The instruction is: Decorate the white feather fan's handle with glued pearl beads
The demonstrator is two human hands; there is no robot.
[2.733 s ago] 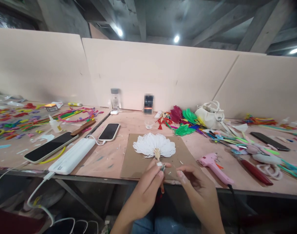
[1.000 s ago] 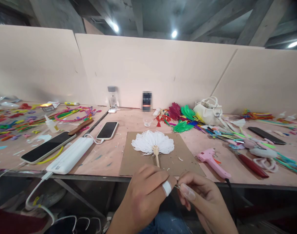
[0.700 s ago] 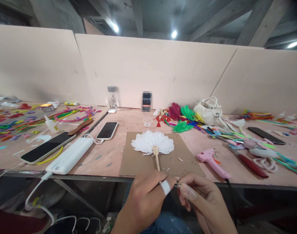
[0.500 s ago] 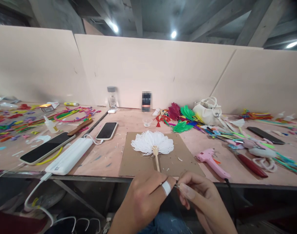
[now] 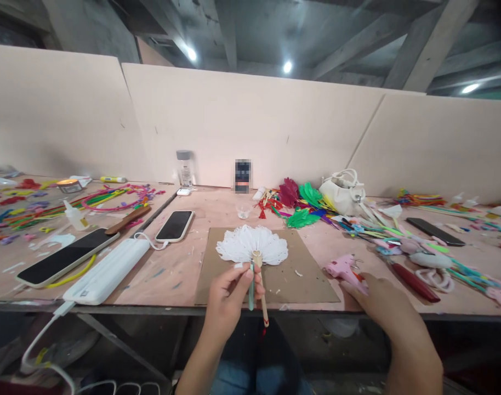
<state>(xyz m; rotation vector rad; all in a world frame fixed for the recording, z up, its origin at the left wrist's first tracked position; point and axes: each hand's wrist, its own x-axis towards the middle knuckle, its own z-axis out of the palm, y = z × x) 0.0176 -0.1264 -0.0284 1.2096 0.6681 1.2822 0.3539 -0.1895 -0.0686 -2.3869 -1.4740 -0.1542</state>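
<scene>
My left hand (image 5: 229, 291) is closed, pinching a slim pale green strip (image 5: 251, 291) upright between thumb and fingers. It is in front of the white fan (image 5: 252, 244), next to the fan's wooden handle (image 5: 264, 310), which has a red cord at its end. The fan lies on a brown cardboard sheet (image 5: 312, 280). At the right, my right hand (image 5: 376, 299) is closed over the handle of a pink hot glue gun (image 5: 343, 267), which lies on the table with its nozzle on a wire stand. The fingers' undersides are hidden.
Left are a white power bank (image 5: 106, 274), two phones (image 5: 65, 258) and a glue bottle (image 5: 75, 215). A lit candle (image 5: 69, 185) burns behind. A small clear cup (image 5: 243, 212), coloured feathers (image 5: 303, 216), a white bag (image 5: 343, 193) and a red-handled tool (image 5: 415, 281) lie around the cardboard.
My hands were together at the table edge and have parted. The left moved up to the fan with the pale green strip; the right reached right and took hold of the glue gun.
</scene>
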